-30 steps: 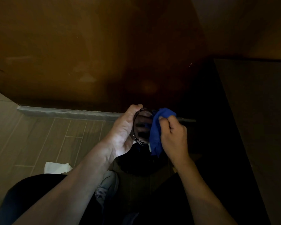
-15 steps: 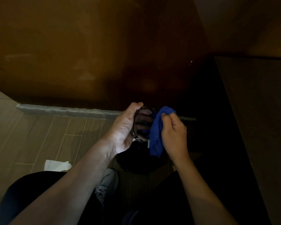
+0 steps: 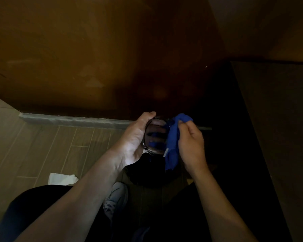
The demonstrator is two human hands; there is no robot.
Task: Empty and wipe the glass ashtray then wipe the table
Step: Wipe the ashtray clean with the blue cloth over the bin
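Note:
My left hand (image 3: pixel 135 137) grips the round glass ashtray (image 3: pixel 155 135), tilted on its side in mid-air with its hollow facing me. My right hand (image 3: pixel 191 144) pinches a blue cloth (image 3: pixel 173 142) against the ashtray's right rim. The cloth hangs down past the glass. Below the ashtray sits a dark round bin (image 3: pixel 150 172), dim and hard to make out. The dark table (image 3: pixel 276 137) fills the right side of the view.
A brown wall (image 3: pixel 94 49) with a grey baseboard (image 3: pixel 73 120) stands ahead. Wood-look floor tiles (image 3: pixel 33 151) lie at the left, with a crumpled white tissue (image 3: pixel 62 179) on them. My shoe (image 3: pixel 115 198) and dark trouser legs are below.
Both hands with the ashtray have drifted slightly up and right. The right hand's fingers have shifted the cloth along the ashtray's rim.

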